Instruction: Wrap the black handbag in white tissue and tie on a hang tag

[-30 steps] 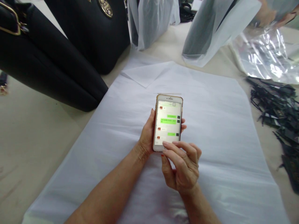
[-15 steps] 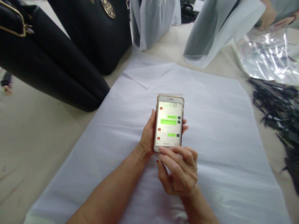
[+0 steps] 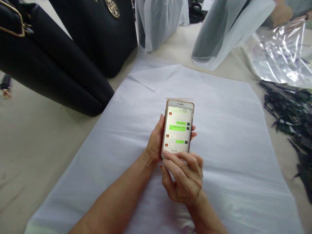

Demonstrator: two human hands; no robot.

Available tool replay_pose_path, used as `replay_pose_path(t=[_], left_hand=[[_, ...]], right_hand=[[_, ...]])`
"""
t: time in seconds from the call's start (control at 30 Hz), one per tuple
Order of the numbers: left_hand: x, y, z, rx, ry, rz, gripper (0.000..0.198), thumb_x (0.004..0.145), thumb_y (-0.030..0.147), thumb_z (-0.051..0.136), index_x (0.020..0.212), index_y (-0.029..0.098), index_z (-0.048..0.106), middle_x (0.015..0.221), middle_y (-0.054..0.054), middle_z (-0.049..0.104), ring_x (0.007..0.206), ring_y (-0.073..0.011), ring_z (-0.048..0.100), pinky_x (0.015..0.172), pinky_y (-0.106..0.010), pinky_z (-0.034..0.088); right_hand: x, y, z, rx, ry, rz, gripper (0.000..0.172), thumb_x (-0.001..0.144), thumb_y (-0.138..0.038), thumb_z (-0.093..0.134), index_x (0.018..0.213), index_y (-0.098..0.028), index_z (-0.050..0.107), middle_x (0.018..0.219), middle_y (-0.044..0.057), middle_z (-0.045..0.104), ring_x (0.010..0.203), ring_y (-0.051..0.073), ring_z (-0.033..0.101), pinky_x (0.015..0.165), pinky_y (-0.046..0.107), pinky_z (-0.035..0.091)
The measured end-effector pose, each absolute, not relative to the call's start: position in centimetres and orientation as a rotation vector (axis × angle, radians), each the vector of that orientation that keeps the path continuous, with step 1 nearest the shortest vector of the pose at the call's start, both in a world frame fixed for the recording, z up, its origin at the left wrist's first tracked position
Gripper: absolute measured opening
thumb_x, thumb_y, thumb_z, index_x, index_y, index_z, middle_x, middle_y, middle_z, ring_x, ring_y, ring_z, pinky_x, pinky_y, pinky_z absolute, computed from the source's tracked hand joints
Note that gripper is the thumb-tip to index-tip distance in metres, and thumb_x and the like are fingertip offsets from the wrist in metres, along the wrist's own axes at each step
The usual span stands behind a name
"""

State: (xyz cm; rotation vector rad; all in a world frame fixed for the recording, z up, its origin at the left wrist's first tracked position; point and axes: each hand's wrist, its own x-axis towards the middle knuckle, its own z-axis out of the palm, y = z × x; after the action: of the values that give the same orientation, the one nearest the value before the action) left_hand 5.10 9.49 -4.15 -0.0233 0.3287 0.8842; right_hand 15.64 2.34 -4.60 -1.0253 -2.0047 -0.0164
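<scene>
A white-fronted smartphone (image 3: 179, 130) in a brownish case is held upright over white sheeting (image 3: 231, 136). Its lit screen shows a chat with green and white message bubbles. My left hand (image 3: 156, 138) is wrapped round the phone from behind, thumb along the left edge and fingertips showing past the right edge. In front of the phone's lower end is my right hand (image 3: 184, 177), its fingers bent but apart and holding nothing. One of its fingertips lies at the bottom left of the screen; whether it touches the glass I cannot tell.
Black handbags (image 3: 97, 35) stand at the left and back left. Bags in whitish wrapping (image 3: 209, 42) stand at the back. Clear plastic (image 3: 285, 55) and a heap of black strips (image 3: 287, 107) lie at the right. Another person's arm (image 3: 280, 14) shows at the top right.
The phone has shifted slightly right and tilted a little. My right hand has moved slightly left and up, its fingertip now over the screen's lower left corner. The other person's arm has moved.
</scene>
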Motion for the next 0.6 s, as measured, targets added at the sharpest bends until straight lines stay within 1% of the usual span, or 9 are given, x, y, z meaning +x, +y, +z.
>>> replay_pose_path(t=[0.13, 0.37, 0.6], left_hand=[[5.09, 9.48, -4.13, -0.032, 0.335, 0.885, 0.067, 0.089, 0.062, 0.028, 0.119, 0.011, 0.059, 0.109, -0.017, 0.066, 0.093, -0.0262, 0.067, 0.076, -0.036, 0.054], [5.07, 9.44, -4.09, -0.034, 0.328, 0.884, 0.066, 0.089, 0.063, 0.029, 0.12, 0.012, 0.057, 0.109, -0.017, 0.066, 0.093, -0.026, 0.066, 0.075, -0.036, 0.054], [5.14, 9.55, -4.26, 0.022, 0.317, 0.901, 0.07, 0.089, 0.063, 0.024, 0.115, 0.011, 0.062, 0.107, -0.017, 0.067, 0.092, -0.0253, 0.067, 0.081, -0.035, 0.052]], right_hand=[[15.79, 2.14, -4.47, -1.018, -2.001, 0.001, 0.012, 0.077, -0.017, 0.061, 0.089, -0.021, 0.063, 0.091, 0.0, 0.074, 0.086, 0.016, 0.059, 0.085, 0.035, 0.04], [15.87, 2.17, -4.41, -1.003, -2.0, 0.021, 0.01, 0.079, -0.017, 0.06, 0.088, -0.02, 0.062, 0.09, 0.001, 0.074, 0.086, 0.017, 0.06, 0.084, 0.036, 0.04], [16.14, 2.41, -4.53, -1.053, -1.957, -0.031, 0.008, 0.08, -0.017, 0.06, 0.088, -0.019, 0.062, 0.089, 0.002, 0.074, 0.084, 0.018, 0.059, 0.081, 0.037, 0.04]])
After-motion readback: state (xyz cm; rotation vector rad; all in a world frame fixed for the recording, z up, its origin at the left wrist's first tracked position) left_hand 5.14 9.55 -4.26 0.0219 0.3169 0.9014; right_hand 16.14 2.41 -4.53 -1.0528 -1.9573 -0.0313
